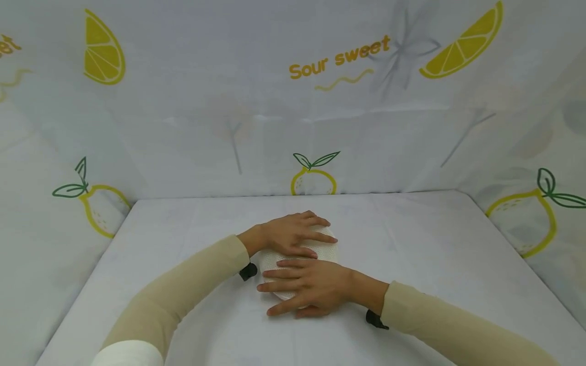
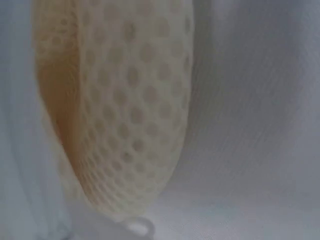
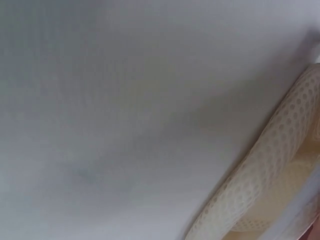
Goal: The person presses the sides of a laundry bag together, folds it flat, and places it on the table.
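Note:
A round white mesh bag (image 1: 326, 250), which looks like a laundry bag, lies on the table under both hands. My left hand (image 1: 290, 235) rests across its far part, fingers spread. Over its near part lies my right hand (image 1: 316, 284), with its fingers spread and pointing left. Much of the bag is hidden by the hands. Close up in the left wrist view, the mesh wall (image 2: 132, 110) bulges beside a pale band, with a small loop (image 2: 141, 226) at the bottom. The right wrist view catches the bag's curved mesh edge (image 3: 260, 165) at lower right.
A white cloth covers the table (image 1: 412, 239). Behind it and at both sides hangs a white curtain (image 1: 192, 101) printed with lemons and lettering. Dark wrist cameras sit below each cuff, the left camera (image 1: 248, 271) close beside the bag.

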Available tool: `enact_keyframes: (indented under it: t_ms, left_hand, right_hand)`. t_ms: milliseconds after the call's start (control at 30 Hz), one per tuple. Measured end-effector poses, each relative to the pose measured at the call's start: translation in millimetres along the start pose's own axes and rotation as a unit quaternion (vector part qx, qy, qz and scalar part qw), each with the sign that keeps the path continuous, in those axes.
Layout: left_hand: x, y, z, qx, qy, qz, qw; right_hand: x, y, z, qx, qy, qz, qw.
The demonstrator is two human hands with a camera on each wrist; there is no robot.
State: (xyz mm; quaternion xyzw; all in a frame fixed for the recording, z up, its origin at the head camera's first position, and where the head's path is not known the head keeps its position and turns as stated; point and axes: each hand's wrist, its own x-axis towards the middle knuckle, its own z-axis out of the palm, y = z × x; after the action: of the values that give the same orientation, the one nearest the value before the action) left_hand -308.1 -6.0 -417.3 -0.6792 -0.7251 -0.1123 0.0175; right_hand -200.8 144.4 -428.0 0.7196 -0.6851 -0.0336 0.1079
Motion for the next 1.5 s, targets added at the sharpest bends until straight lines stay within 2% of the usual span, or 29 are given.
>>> enact_keyframes:
  t_ms: [133,300,467,700,967,1200,1500]
  left_hand:
    - [1.6,1.8,2.2,-0.021,0.025,-0.015,0.9994]
    - [1.6,7.7,3.7,-0.047,0.057,-0.063,0.9953]
    - [0.8,10.4,4.8,-0.075,0.066,-0.09,0.9909]
    - [-5.8,3.4,12.4,-0.061,0.039,-0.057,0.9958]
    - [-12.5,-1.8,20.0,-0.066,0.035,-0.032,0.9967]
    - [-7.8,-4.3,22.5,-0.076,0.021,0.022,0.9966]
    - [-9.6,2.0,16.8,-0.059,-0.035,0.012,0.9975]
  right_hand:
    - [-1,3,0,-0.001,0.015,0.001,1.0]
    - [-3,3,-1,0.004,0.018,-0.004,1.0]
    - [-5,1,-2,-0.001,0.015,-0.009,1.0]
    - [-5,2,2,0.019,0.002,-0.008,1.0]
    - [-4,3,10,0.026,-0.003,-0.014,1.0]
    - [-5,5,9,0.04,-0.002,-0.02,0.999]
    - [-5,8,11,0.065,0.002,-0.022,0.998]
